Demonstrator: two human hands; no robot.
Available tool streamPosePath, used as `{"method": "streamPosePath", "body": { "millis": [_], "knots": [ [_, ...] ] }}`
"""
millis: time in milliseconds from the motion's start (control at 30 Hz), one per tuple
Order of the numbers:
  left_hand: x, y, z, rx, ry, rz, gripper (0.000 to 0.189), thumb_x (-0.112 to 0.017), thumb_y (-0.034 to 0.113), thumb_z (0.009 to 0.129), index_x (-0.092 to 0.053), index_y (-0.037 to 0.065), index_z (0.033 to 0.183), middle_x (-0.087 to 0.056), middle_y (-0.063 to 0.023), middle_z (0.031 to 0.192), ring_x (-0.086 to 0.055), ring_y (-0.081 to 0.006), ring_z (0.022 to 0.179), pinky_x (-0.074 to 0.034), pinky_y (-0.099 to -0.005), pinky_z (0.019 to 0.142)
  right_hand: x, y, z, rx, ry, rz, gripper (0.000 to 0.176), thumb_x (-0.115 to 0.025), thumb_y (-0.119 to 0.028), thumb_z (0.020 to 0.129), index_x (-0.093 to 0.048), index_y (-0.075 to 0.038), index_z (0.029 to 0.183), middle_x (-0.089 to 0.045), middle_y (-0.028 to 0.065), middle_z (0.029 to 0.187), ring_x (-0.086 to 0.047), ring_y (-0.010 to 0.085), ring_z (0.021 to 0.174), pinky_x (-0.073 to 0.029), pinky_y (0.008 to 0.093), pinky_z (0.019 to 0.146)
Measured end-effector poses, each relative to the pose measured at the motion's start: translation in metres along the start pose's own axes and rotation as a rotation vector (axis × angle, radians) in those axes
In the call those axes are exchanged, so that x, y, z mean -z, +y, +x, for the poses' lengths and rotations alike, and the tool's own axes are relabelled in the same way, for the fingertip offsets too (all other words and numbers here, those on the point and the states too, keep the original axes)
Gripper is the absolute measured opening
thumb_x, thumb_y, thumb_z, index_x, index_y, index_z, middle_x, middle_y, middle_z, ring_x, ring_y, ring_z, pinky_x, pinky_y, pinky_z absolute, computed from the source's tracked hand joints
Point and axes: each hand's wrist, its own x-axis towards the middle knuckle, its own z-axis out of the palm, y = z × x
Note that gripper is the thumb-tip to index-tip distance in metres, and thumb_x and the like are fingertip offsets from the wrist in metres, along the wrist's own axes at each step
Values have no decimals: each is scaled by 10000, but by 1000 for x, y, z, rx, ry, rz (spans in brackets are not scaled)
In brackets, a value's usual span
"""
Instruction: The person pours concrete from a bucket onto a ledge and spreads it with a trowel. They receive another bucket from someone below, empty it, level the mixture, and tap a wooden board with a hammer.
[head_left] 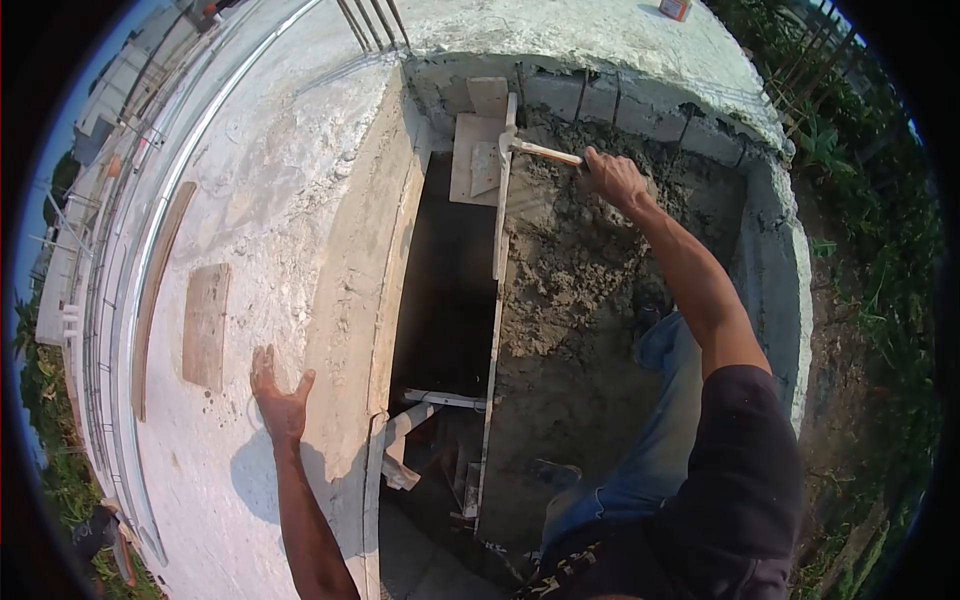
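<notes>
My right hand is wrapped round the end of a claw hammer. The hammer's metal head is right at the upper part of a narrow upright board, which runs along the edge of the wet concrete. Short pieces of wood stand just left of the hammer head. My left hand has its fingers and thumb spread, low over the whitish concrete slab, and its shadow falls on the slab below the wrist.
A dark deep opening lies left of the upright board, with timber bracing lower inside. On the slab lie a flat board and a long thin strip of wood. Rebar sticks up at the top. Greenery borders the right.
</notes>
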Motion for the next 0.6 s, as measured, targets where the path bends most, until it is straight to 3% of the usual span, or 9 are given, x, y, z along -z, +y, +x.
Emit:
{"method": "streamPosePath", "body": {
  "millis": [33,100,167,300,367,433,467,600],
  "knots": [
    [2,5,-1,38,-11,10,733,-792,208,691,-485,21,1329,-411,-195,1415,-345,-364,1321,-274,-447,1108,-7,16,10,44,-72,-110,188,-495,-204,903,-487,-41,997,-658,197,897,-649,394,808,-509,490,681],
    [3,8,3,69,-12,21,736,-792,200,688,-483,20,1331,-415,-196,1414,-348,-364,1320,-271,-445,1110,-14,39,21,22,-27,-146,181,-487,-179,893,-504,-34,1000,-679,179,861,-665,376,825,-522,471,691],
    [1,6,2,92,-41,17,742,-787,189,693,-470,25,1344,-401,-188,1427,-338,-357,1330,-268,-440,1113,-19,52,32,-200,-71,-198,180,-468,-175,898,-501,-25,991,-681,182,870,-669,372,839,-527,466,714],
    [2,10,0,56,-66,18,759,-771,204,737,-419,19,1384,-370,-191,1450,-322,-335,1345,-261,-429,1111,-26,35,31,13,-67,-199,203,-467,-152,905,-600,-22,985,-687,190,911,-674,353,875,-534,455,744],
    [4,14,0,117,-73,-88,757,-766,227,746,-417,29,1388,-358,-191,1459,-308,-332,1355,-263,-431,1110,-31,49,37,28,-51,-142,174,-444,-133,908,-564,-17,956,-675,204,861,-667,372,843,-522,481,705],
    [5,9,-1,100,-64,-61,757,-777,211,730,-431,40,1381,-362,-177,1457,-314,-332,1348,-283,-433,1099,-41,67,47,-234,-68,-166,196,-433,-161,918,-532,-22,1015,-675,195,849,-666,374,838,-516,486,714],
    [2,8,1,76,-55,-45,758,-788,196,714,-444,51,1374,-366,-164,1455,-321,-332,1342,-304,-435,1089,-44,70,47,-116,-88,-237,213,-431,-172,924,-513,-19,1047,-675,195,853,-664,375,846,-512,487,723],
    [7,14,-2,75,-82,-11,735,-757,196,759,-415,18,1385,-351,-192,1460,-302,-333,1361,-278,-425,1103,-21,64,21,-32,-132,-238,184,-442,-165,924,-514,-25,1018,-676,188,852,-661,382,847,-505,491,720]
  ]
}}
